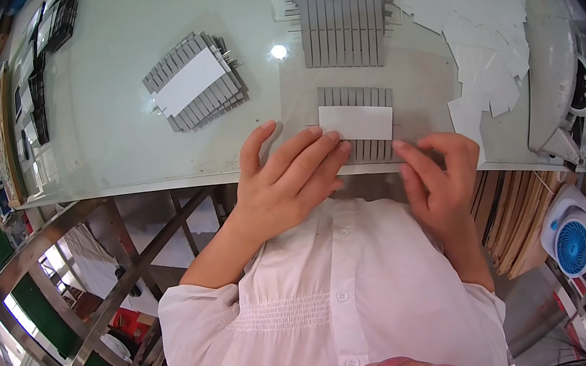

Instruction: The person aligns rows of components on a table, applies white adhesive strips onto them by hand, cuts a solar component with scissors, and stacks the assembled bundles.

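Note:
A grey slatted piece (pixel 355 93) lies flat near the table's front edge, with a white paper strip (pixel 363 122) across its middle. My left hand (pixel 292 179) rests at its left side, fingers spread, fingertips on the left end of the strip. At the lower right corner of the piece is my right hand (pixel 443 170), its fingers bent and apart, the index fingertip by the edge. Neither hand grips anything visible. To the left, a small stack of similar grey pieces (pixel 232 87) sits at an angle, topped by another white strip (pixel 189 82).
Overlapping rows of grey slatted pieces (pixel 339 29) lie farther back. Loose white papers (pixel 488 31) spread over the right side, beside a white machine (pixel 555 96). Black frames (pixel 39 83) stand at the far left. Below the table are a metal frame (pixel 128 282) and a blue fan (pixel 574 247).

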`<control>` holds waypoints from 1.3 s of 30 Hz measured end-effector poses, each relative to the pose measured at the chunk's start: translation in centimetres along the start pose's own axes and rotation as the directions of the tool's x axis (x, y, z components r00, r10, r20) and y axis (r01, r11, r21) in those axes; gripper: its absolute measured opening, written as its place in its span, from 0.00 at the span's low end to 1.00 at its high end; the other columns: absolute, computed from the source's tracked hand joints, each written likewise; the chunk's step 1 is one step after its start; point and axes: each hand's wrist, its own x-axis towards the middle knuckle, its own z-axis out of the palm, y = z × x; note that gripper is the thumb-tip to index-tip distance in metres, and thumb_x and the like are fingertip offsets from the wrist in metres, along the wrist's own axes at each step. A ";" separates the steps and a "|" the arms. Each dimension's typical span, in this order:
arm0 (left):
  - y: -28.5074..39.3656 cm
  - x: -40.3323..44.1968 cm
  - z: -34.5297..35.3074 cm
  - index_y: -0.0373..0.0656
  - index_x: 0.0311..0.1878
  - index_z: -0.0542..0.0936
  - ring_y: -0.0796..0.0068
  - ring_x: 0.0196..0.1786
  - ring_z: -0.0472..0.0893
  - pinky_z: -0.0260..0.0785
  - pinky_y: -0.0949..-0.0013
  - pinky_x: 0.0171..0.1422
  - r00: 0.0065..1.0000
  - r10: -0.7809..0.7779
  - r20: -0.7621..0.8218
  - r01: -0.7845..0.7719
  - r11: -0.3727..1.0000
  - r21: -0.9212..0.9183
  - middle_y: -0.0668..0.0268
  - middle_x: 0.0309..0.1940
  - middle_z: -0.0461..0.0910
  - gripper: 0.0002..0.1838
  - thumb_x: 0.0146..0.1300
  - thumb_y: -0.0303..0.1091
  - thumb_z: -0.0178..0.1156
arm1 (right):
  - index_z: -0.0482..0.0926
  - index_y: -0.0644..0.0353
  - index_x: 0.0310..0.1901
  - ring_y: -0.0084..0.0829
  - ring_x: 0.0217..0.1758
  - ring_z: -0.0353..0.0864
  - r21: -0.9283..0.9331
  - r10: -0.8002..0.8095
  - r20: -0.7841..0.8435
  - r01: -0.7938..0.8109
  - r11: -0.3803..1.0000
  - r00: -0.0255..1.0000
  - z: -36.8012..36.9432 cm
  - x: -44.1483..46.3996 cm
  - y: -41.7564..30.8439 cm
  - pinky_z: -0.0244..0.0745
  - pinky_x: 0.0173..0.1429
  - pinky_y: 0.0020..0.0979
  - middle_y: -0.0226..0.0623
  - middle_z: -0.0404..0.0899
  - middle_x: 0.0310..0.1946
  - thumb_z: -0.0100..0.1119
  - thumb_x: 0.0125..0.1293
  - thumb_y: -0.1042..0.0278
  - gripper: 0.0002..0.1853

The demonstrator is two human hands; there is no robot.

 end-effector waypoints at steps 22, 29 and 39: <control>1.7 1.9 2.1 0.57 0.53 0.90 0.77 0.60 0.84 0.63 0.48 0.79 0.995 0.085 -0.054 -0.088 0.995 -0.041 0.78 0.59 0.86 0.18 0.60 0.45 0.71 | 0.91 0.45 0.51 0.33 0.53 0.75 -0.027 -0.177 -0.009 0.177 0.984 0.984 0.5 -1.6 1.3 0.69 0.57 0.43 0.26 0.77 0.49 0.75 0.52 0.64 0.21; 1.7 1.8 2.1 0.58 0.53 0.91 0.78 0.60 0.85 0.62 0.47 0.79 0.995 0.086 -0.047 -0.088 0.996 -0.031 0.79 0.58 0.86 0.18 0.60 0.46 0.72 | 0.91 0.45 0.52 0.33 0.53 0.75 -0.034 -0.190 0.004 0.190 0.981 0.982 0.4 -1.4 1.3 0.69 0.56 0.43 0.26 0.76 0.49 0.75 0.53 0.62 0.21; 1.4 2.0 1.4 0.54 0.53 0.90 0.75 0.61 0.85 0.59 0.44 0.80 0.996 0.094 -0.004 -0.094 0.993 -0.071 0.76 0.59 0.87 0.18 0.59 0.42 0.71 | 0.91 0.47 0.52 0.34 0.53 0.76 -0.023 -0.180 0.002 0.180 0.983 0.984 0.3 -1.5 1.4 0.69 0.56 0.43 0.28 0.77 0.50 0.75 0.53 0.60 0.21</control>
